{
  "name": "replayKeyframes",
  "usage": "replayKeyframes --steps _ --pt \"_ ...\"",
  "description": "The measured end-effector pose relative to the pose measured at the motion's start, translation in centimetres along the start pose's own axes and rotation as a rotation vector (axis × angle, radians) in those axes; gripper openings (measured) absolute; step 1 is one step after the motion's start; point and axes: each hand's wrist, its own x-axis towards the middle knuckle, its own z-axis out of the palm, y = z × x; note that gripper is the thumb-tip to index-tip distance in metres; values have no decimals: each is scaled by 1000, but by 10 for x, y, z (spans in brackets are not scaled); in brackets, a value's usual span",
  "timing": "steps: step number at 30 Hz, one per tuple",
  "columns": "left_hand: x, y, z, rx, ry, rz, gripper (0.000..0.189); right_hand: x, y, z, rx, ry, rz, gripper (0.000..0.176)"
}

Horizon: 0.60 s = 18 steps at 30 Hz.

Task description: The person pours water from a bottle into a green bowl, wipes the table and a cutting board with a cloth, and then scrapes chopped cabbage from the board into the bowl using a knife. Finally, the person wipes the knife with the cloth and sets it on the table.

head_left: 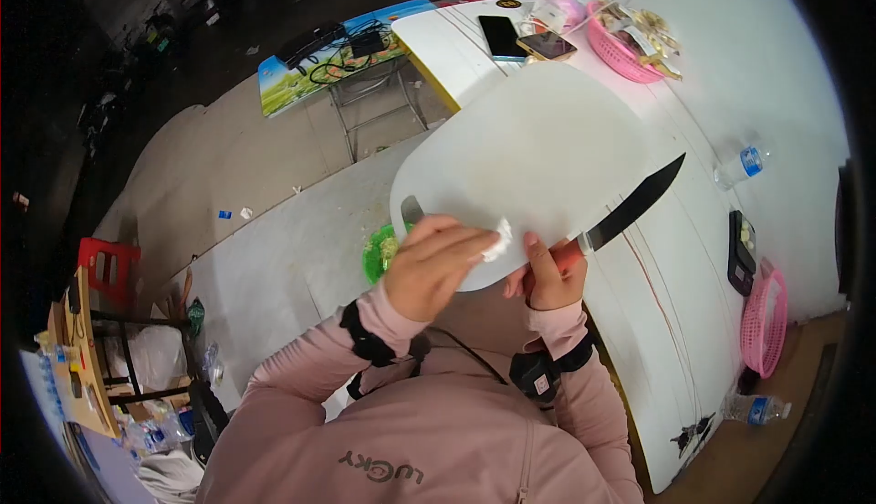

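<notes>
A large white cutting board (pixel 529 139) is tilted up over the table's edge in front of me. My left hand (pixel 427 265) is closed on a crumpled white tissue (pixel 498 240) near the board's lower part. My right hand (pixel 553 278) grips the red handle of a knife (pixel 630 207), its dark blade pointing up and right past the board. The right thumb lies over the board's near edge, with fingers partly hidden beneath it. Below the board, a green bowl (pixel 374 256) with pale green bits shows partly, left of my left hand.
On the white table (pixel 639 322) lie two phones (pixel 502 37), a pink basket (pixel 620 48) of items, a plastic bottle (pixel 744 166), a dark tray (pixel 741 253) and another pink basket (pixel 765 322). A folding table (pixel 338 52) with cables stands beyond; a red stool (pixel 109 262) is at left.
</notes>
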Motion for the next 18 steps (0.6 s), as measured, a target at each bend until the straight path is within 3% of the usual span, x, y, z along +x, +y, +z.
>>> replayKeyframes --steps 3,5,7,9,10,12,16,18 --pt "-9 -7 4 -38 -69 -4 30 -4 8 2 42 20 3 25" --pt "-18 -25 -3 190 -75 146 36 -8 8 1 63 35 -16 24" --pt "-32 -70 -10 447 -39 16 34 -12 8 -1 84 50 -31 23" --pt "-48 -112 -25 390 162 -284 27 -13 7 -6 -57 91 -17 27" --pt "-45 -107 -31 394 166 -279 27 -12 6 -8 -54 88 -24 27" --pt "-37 -84 -44 313 366 -384 27 -11 7 -10 -44 41 21 31" --pt "-34 -47 -24 182 50 49 28 -9 13 -2 -88 -23 43 34" --pt "-35 -46 -16 91 -40 130 28 -13 11 5 -56 -63 66 31"
